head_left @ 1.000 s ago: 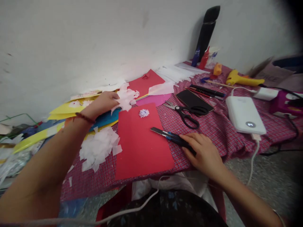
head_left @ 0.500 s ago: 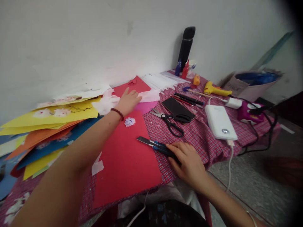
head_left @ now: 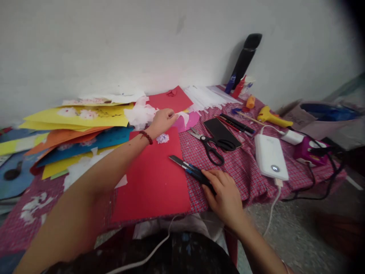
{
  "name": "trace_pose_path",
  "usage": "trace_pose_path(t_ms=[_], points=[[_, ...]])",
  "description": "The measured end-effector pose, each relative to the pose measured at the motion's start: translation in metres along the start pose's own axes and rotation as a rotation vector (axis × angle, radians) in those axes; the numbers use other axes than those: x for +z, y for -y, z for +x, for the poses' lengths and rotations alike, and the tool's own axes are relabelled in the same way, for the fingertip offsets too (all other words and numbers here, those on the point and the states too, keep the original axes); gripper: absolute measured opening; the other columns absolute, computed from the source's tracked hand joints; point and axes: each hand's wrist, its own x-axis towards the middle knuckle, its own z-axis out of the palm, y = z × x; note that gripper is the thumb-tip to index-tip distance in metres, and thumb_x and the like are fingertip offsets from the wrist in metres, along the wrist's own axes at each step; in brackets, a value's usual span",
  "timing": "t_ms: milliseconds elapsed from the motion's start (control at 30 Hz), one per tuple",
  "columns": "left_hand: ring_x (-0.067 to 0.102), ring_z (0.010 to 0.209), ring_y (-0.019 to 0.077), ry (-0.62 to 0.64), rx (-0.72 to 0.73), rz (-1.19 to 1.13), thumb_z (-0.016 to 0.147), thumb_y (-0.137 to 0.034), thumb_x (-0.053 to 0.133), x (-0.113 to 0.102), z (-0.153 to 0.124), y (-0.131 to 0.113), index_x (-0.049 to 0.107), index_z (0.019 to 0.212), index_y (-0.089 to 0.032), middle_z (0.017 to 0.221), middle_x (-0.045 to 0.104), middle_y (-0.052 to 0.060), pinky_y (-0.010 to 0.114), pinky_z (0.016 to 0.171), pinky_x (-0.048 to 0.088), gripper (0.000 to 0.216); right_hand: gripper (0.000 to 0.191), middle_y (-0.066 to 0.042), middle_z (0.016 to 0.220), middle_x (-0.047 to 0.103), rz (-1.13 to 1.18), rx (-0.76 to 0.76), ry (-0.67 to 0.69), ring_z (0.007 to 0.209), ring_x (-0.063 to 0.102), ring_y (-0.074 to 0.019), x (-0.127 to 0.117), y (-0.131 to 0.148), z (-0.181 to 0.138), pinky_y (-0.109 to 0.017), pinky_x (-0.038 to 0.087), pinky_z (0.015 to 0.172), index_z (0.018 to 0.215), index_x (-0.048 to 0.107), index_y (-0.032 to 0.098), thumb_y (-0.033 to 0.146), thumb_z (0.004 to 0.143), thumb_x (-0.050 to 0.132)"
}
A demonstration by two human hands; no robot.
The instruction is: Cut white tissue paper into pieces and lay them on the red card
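My left hand (head_left: pixel 162 122), a dark red bead bracelet at its wrist, reaches to the back of the table. Its fingertips pinch the edge of a white piece of paper (head_left: pixel 184 117) above a pink sheet (head_left: pixel 192 121). My right hand (head_left: pixel 224 193) is closed round the handle of a box cutter (head_left: pixel 196 172), whose blade end lies over the right edge of a large red sheet (head_left: pixel 155 182). On that sheet, close to my left wrist, sits a small clump of purple-speckled white shreds (head_left: pixel 162 138). Black-handled scissors (head_left: pixel 209 146) lie beyond the cutter.
Coloured sheets (head_left: pixel 76 121) are stacked at left beside crumpled white tissue (head_left: pixel 141 114). To the right are a phone (head_left: pixel 219 131), pens (head_left: pixel 238 125), a white power bank (head_left: pixel 270 156) with cables and a yellow glue gun (head_left: pixel 273 117). White strips (head_left: pixel 209 98) and a black bottle (head_left: pixel 245 57) stand behind.
My left hand has gone from lying spread over the white paper to pinching it, and more of the pink sheet shows. My right hand stays on the box cutter. The view has shifted.
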Motion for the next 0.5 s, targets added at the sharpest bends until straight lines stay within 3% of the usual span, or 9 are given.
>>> trace_pose_path(t_ms=[100, 200, 300, 400, 500], points=[[0.053, 0.066, 0.0155, 0.029, 0.02, -0.141, 0.086, -0.029, 0.057, -0.022, -0.067, 0.0, 0.051, 0.066, -0.018, 0.068, 0.06, 0.003, 0.03, 0.064, 0.038, 0.023, 0.032, -0.013, 0.11, 0.067, 0.017, -0.016, -0.057, 0.099, 0.063, -0.0291, 0.001, -0.007, -0.003, -0.047, 0.053, 0.084, 0.124, 0.062, 0.017, 0.024, 0.094, 0.057], [0.054, 0.069, 0.0174, 0.035, 0.14, 0.067, 0.088, -0.019, 0.052, -0.042, -0.146, 0.006, 0.057, 0.077, -0.018, 0.076, 0.062, 0.004, 0.031, 0.064, 0.039, 0.012, 0.033, -0.014, 0.111, 0.067, 0.04, -0.001, -0.088, 0.102, 0.063, -0.0305, -0.002, -0.018, -0.003, -0.049, 0.052, 0.089, 0.122, 0.065, 0.016, 0.027, 0.091, 0.06], [0.056, 0.072, 0.0211, 0.07, 0.309, 0.318, 0.095, -0.016, 0.044, -0.057, -0.211, 0.011, 0.063, 0.088, -0.017, 0.078, 0.064, 0.007, 0.034, 0.065, 0.041, 0.02, 0.036, -0.015, 0.11, 0.068, -0.03, 0.065, -0.054, 0.104, 0.063, -0.0333, -0.008, -0.026, 0.0, -0.053, 0.051, 0.091, 0.122, 0.067, 0.016, 0.029, 0.089, 0.062], [0.058, 0.075, 0.0218, 0.099, 0.383, 0.389, 0.095, -0.012, 0.044, -0.067, -0.249, 0.011, 0.065, 0.086, -0.017, 0.081, 0.066, 0.008, 0.035, 0.068, 0.044, 0.024, 0.039, -0.016, 0.115, 0.066, -0.122, 0.075, 0.001, 0.107, 0.061, -0.0379, -0.019, -0.019, 0.006, -0.059, 0.048, 0.09, 0.124, 0.067, 0.018, 0.03, 0.088, 0.064], [0.06, 0.075, 0.0209, 0.062, 0.369, 0.353, 0.096, -0.014, 0.044, -0.07, -0.263, 0.01, 0.064, 0.082, -0.017, 0.084, 0.067, 0.008, 0.034, 0.069, 0.047, 0.025, 0.042, -0.017, 0.122, 0.064, -0.082, -0.049, 0.037, 0.112, 0.059, -0.0394, -0.031, 0.009, 0.014, -0.06, 0.046, 0.091, 0.129, 0.063, 0.02, 0.03, 0.088, 0.065]])
